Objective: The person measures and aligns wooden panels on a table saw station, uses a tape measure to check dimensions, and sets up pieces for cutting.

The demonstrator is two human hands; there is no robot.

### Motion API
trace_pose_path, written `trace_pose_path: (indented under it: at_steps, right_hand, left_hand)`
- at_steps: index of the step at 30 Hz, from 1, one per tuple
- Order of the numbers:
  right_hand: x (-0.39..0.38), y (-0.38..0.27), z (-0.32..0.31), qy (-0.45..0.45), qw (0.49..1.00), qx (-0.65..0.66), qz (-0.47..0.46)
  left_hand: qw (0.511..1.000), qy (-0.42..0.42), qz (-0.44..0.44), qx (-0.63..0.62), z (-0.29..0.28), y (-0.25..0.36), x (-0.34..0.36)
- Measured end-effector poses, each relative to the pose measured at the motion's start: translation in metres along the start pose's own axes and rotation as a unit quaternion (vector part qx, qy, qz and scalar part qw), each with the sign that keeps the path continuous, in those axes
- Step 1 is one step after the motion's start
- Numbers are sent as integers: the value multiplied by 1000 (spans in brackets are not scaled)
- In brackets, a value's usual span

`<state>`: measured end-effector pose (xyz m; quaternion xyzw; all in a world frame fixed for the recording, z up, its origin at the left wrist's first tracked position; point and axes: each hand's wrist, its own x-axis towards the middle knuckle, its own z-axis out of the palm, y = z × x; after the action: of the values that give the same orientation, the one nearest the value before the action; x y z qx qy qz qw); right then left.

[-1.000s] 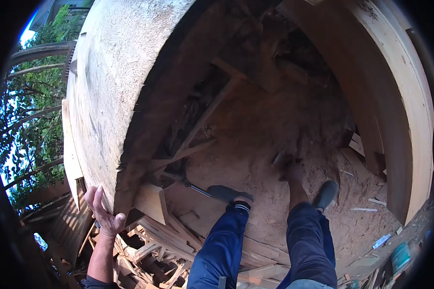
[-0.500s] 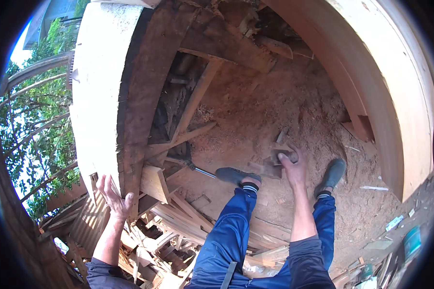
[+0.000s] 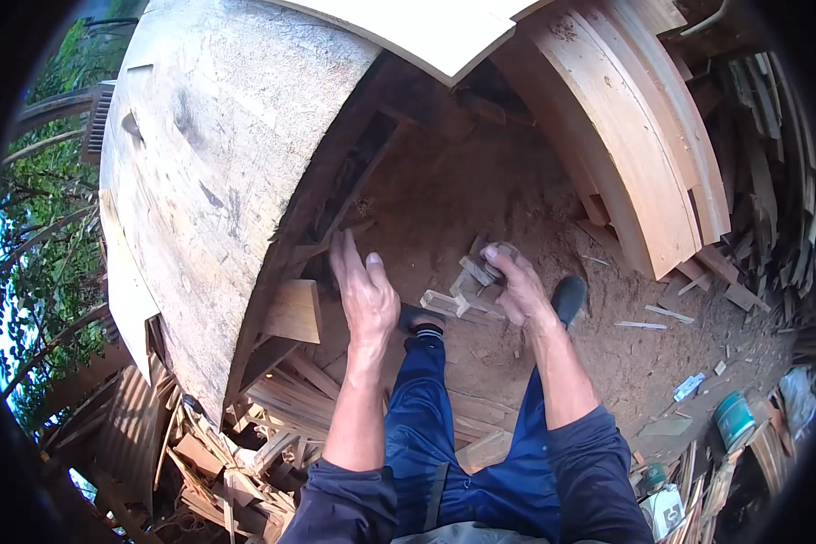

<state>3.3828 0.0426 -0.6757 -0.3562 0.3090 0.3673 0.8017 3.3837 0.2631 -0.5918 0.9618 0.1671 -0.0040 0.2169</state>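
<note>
My left hand [image 3: 364, 288] is raised beside the edge of a big weathered board [image 3: 218, 172], fingers stretched and thumb apart, with nothing in it. My right hand [image 3: 524, 288] is curled, its thumb against a small wooden block [image 3: 491, 269]; the fingers' far side is partly hidden. Just left of that hand, several short wood offcuts [image 3: 458, 301] lie close together near my left foot. The corner of a pale flat sheet [image 3: 444, 41] juts in from the top, ahead of both hands.
Curved stacked planks [image 3: 626, 136] stand at the right. A squared timber end [image 3: 292, 311] sticks out below the board. Scrap wood [image 3: 236, 462] is heaped at lower left. A green tin [image 3: 734, 419] stands at lower right, and sawdust covers the ground [image 3: 598, 363].
My left hand has moved right, from the board's near edge to in front of my legs. The view has shifted, bringing the pale sheet's corner and more stacked planks into sight.
</note>
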Motion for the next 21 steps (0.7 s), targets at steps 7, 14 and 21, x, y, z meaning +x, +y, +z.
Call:
trace_pose_path:
  at_steps: [7, 14, 21]
  right_hand:
    - [-50, 10, -61, -10, 980, 196, 33]
    - [-67, 4, -39, 158, 984, 75, -45]
    - [10, -14, 88, 69, 952, 134, -266]
  left_hand:
    - [956, -43, -113, 266, 48, -87, 96]
    - [942, -69, -76, 319, 52, -129, 124]
    - [994, -18, -108, -16, 32, -23, -66]
